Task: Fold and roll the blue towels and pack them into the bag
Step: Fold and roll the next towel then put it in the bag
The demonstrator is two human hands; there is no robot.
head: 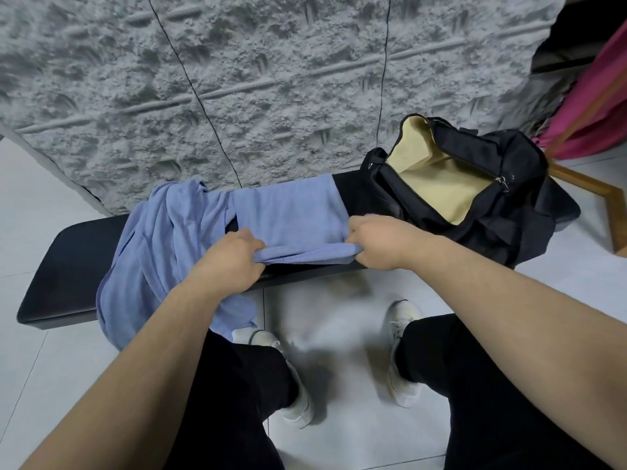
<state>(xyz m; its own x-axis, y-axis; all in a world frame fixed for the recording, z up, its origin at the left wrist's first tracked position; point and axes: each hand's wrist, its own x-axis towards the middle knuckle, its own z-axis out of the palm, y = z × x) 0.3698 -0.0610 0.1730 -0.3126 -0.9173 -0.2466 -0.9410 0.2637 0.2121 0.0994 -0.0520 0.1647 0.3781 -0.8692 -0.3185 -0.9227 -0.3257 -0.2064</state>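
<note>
A long black padded bench (68, 262) stands on a pale tiled floor (336, 432) against a rough grey wall. On it, at the middle, lies a folded blue towel (291, 212), spread flat. To its left a crumpled blue towel (159, 245) drapes over the near edge. At the right end sits an open black bag (502, 212) with a tan lining.

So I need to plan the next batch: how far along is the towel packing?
Early. Done: the bag stands unzipped on the bench, with nothing visible inside. In hand: both hands, left hand and right hand, grip the near edge of the flat towel, starting its roll. Left: the crumpled towel beside it, then packing both.
</note>
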